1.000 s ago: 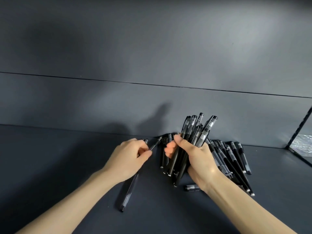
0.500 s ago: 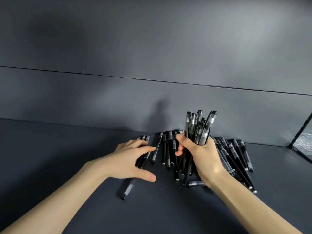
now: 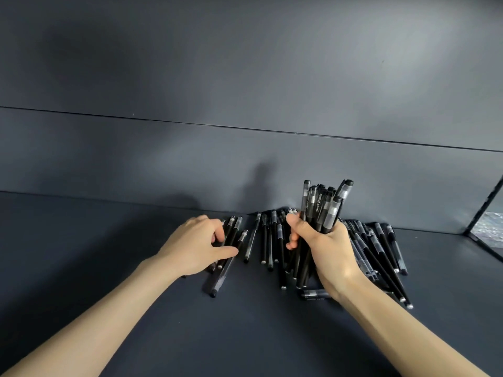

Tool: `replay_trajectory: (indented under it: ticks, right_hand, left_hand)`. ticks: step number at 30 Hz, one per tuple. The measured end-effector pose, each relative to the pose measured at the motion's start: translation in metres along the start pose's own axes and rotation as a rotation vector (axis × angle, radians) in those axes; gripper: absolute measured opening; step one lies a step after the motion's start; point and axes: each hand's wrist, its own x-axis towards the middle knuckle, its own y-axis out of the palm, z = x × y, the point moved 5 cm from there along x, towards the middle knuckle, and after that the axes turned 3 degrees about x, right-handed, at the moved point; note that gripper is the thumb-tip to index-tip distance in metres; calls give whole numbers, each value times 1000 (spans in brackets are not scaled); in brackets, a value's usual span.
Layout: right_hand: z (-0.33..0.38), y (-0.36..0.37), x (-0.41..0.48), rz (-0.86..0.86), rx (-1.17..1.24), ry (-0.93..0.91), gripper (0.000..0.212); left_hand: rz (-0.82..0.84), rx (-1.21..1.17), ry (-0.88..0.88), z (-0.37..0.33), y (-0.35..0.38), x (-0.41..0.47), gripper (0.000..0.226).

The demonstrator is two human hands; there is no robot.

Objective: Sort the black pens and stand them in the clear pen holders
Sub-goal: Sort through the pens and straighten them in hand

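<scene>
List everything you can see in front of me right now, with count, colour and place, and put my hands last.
held pens: roughly ten, black with clear caps, upright bundle in the right hand
left pens: about four, black, flat on the table under the left hand
middle pens: several, black, flat between the hands
right pens: many, black, overlapping, flat beyond the right wrist
table: one, dark grey, under everything
back wall: one, dark grey, behind the pens
left hand: one, fingers curled on the left pens
right hand: one, grip round the held pens
</scene>
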Motion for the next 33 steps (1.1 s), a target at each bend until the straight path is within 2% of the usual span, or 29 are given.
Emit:
replay_trajectory:
  ticks: [3,5,8,12,18,21,23,24,26,28,29,31,33]
  right_hand:
    - [-3,1,-1,-1,44,37,12]
    - [-4,3,-2,-1,59,57,19]
    - [-4,5,-3,3,77,80,28]
    - [-4,5,-4,17,56,99,32]
    - [-4,6,-5,38,134,148,18]
    - [-4,6,-6,37,114,157,18]
    - [-5,7,-6,26,136,184,8]
    - [-6,8,-5,26,158,202,10]
    - [-6,9,-5,25,182,223,11]
    - [-6,8,-5,20,183,231,10]
    - [-6,7,-5,12,180,242,13]
    - [-3,4,-4,-14,176,255,18]
    - [0,-3,-1,-73,202,244,19]
  left_hand:
    - [54,-53,-30,0,6,-1,37]
    - [51,-26,-29,-6,8,-1,44]
    - [5,-35,-51,-11,7,-2,42]
    - [19,121,-17,-17,15,-2,37]
    - [-29,229,19,-24,17,2,33]
    - [-64,158,-23,-23,12,-2,35]
    - [-132,97,-49,-22,4,-4,37]
    - [-187,17,-55,-24,0,-6,38]
    - [-243,-291,12,-34,-7,-13,34]
    - [-157,-586,153,-56,-7,-21,26]
    - [-86,-658,218,-67,-4,-26,24]
    - [4,-682,271,-77,5,-27,28]
    - [-44,-597,253,-67,10,-19,32]
